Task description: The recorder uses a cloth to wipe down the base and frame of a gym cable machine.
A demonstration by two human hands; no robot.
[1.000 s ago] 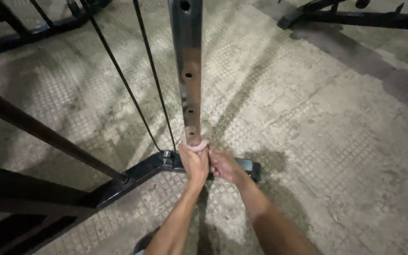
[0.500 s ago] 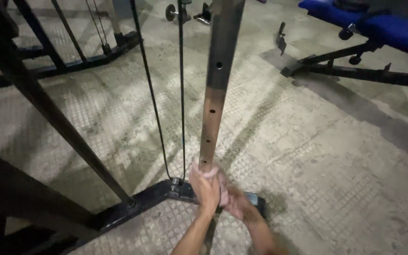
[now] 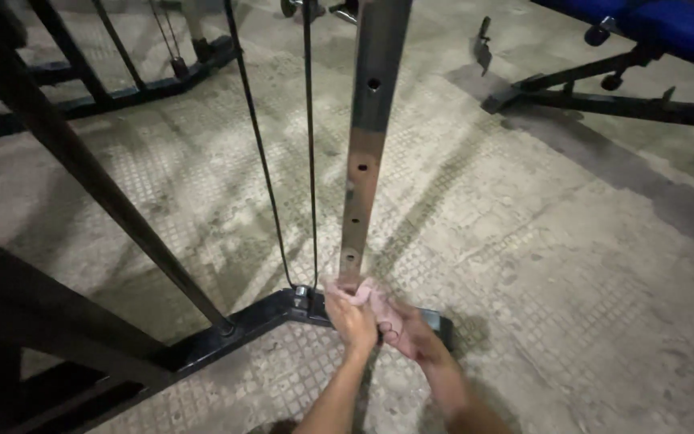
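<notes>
A tall metal upright post point(image 3: 367, 137) with a row of holes rises from a black steel base point(image 3: 242, 325) on the floor. My left hand point(image 3: 349, 320) wraps a pink cloth point(image 3: 355, 291) around the foot of the post. Right beside it, my right hand point(image 3: 410, 333) grips the same cloth at the post's base. Two thin black cables point(image 3: 308, 161) run down to the base just left of the post.
Thick black frame bars point(image 3: 90, 185) slant across the left side. A bench with blue padding point(image 3: 668, 28) and black legs stands at the top right. Another black frame point(image 3: 122, 88) lies at the top left. The floor is worn, patterned concrete.
The view tilted up from a second ago, showing more of the room. Both hands stay at the foot of the post; the right hand shifted slightly outward with the cloth.
</notes>
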